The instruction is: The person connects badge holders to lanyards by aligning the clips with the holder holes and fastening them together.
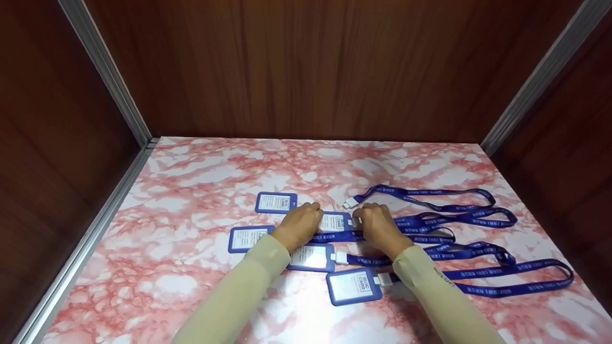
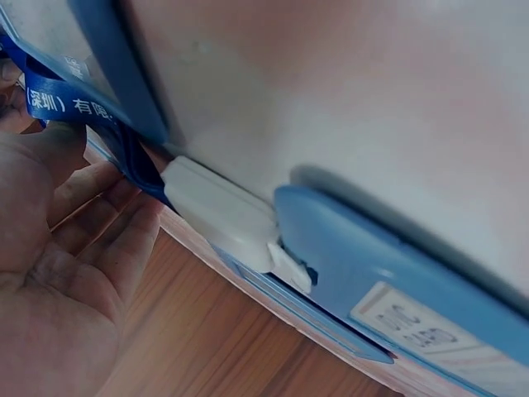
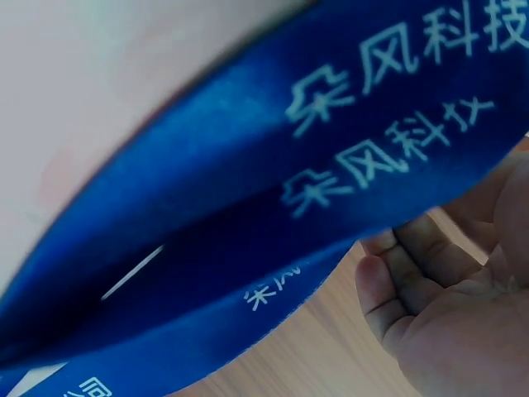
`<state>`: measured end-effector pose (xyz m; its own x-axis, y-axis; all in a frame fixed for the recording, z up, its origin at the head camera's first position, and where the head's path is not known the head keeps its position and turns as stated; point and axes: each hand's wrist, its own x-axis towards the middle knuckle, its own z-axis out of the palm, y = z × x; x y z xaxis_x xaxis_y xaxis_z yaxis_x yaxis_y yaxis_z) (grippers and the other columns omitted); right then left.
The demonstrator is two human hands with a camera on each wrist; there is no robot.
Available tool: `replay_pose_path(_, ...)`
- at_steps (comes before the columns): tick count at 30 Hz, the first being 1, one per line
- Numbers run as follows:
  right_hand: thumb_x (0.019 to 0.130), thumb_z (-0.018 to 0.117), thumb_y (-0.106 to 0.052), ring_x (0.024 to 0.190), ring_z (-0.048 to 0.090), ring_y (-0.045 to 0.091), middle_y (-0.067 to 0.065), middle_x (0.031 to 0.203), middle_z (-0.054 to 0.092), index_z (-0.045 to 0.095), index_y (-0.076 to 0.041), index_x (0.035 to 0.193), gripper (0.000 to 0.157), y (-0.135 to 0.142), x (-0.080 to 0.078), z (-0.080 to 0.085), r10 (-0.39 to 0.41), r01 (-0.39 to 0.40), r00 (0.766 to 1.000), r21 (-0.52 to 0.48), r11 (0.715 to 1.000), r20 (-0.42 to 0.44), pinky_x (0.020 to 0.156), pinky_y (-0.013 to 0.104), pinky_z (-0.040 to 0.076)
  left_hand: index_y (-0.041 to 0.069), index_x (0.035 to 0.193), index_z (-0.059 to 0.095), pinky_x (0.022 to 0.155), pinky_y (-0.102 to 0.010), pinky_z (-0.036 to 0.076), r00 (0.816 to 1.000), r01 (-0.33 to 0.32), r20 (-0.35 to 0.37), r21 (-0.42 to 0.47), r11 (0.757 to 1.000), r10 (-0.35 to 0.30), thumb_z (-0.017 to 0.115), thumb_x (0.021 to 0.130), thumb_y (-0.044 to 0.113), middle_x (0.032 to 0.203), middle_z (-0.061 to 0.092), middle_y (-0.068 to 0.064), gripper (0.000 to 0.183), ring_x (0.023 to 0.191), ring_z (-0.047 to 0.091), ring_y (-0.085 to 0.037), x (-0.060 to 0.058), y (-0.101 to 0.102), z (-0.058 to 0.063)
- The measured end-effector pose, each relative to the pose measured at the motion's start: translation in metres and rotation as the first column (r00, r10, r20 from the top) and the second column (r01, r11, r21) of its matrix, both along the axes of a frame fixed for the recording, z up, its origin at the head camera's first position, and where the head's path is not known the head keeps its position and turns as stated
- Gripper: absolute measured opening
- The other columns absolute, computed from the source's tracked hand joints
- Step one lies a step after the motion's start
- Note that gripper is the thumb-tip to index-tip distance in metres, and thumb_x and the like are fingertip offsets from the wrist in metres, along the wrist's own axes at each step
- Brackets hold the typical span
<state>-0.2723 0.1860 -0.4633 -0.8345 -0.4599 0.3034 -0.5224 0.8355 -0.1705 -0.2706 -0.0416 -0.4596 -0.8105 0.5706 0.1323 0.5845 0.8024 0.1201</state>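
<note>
My left hand point(image 1: 299, 224) holds the left end of a blue-framed ID card holder point(image 1: 336, 221) in the head view, its fingers covering that end. At the holder's right end, my right hand point(image 1: 381, 228) pinches near a small white clip point(image 1: 355, 221), which the fingers partly hide. A blue lanyard point(image 1: 334, 237) passes below both hands. The left wrist view shows a white clip point(image 2: 223, 213) joined to a blue card holder point(image 2: 372, 273), beside the left palm. Printed blue lanyard point(image 3: 248, 182) fills much of the right wrist view, in front of the right fingers.
More card holders lie around: one at upper left point(image 1: 276, 202), one left point(image 1: 250, 239), two nearer the front. Lanyards point(image 1: 514, 289) loop off to the right. A loose white clip point(image 1: 351, 201) lies apart from any holder. Dark wooden panels point(image 1: 306, 71) enclose the marbled table point(image 1: 191, 296).
</note>
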Motion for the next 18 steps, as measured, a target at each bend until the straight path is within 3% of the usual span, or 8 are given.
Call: replay_pose_path(18,0.070,0.077,0.009,0.078,0.065,0.036,0.009,0.075,0.065,0.072,-0.009,0.076,0.019,0.0026,0.0009,-0.0023,0.003,-0.004,0.999,-0.038,0.999,-0.042,0.073,0.051,0.047,0.001,0.109,0.071,0.090,-0.038,0.056,0.999,-0.013,0.040,0.018,1.000,0.012,0.080,0.091,0.023,0.105,0.063,-0.007,0.030,0.100,0.064,-0.025,-0.0007,-0.0023,-0.0002)
